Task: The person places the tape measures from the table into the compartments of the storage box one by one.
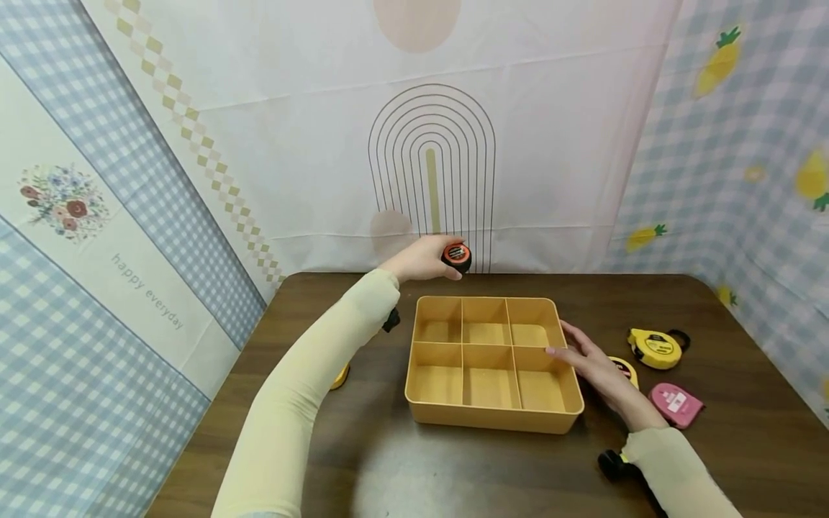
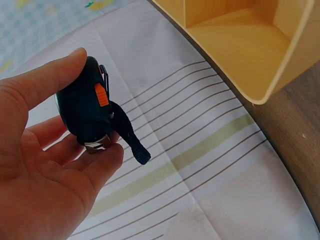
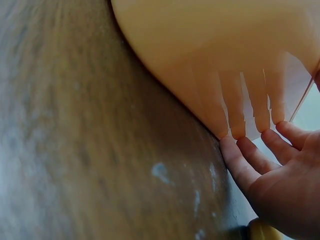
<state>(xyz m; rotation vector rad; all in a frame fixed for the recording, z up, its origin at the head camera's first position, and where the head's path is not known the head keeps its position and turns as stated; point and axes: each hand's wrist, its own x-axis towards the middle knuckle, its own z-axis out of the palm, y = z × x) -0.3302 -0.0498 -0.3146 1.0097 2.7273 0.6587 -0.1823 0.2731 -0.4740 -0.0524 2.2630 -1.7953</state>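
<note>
Black-and-orange tape measure [image 1: 457, 256]: near the centre of the head view, held up above the rear rim of the yellow box [image 1: 492, 419], apart from it and not in any compartment. Left wrist view: dark body, orange switch [image 2: 101, 95], strap [image 2: 132, 137] hanging loose.

Left hand [image 1: 424, 257]: clamped on the tape measure, thumb on 1 side, fingers on the other and underneath.

Right hand [image 1: 599, 367]: at the box's right wall in the frame. Thumb over the rim, other 4 fingers slightly apart, tips against the outer face; wall held between.

Box: lower middle of frame, flat on the table [image 1: 447, 475], 2 rows of 3 compartments.

Right of frame: yellow tape measure [image 1: 655, 350], pink tape measure [image 1: 676, 405] below it. Another yellow case [image 1: 626, 368] half hidden behind the right hand.

Step in hand, my judgement: carrying the tape measure to the box while the right hand steadies it. Next move would call for bringing it over a single compartment, lowering it below the dividers, keeping the strap clear of the rim, then parting the fingers. Which compartment: cannot tell.
</note>
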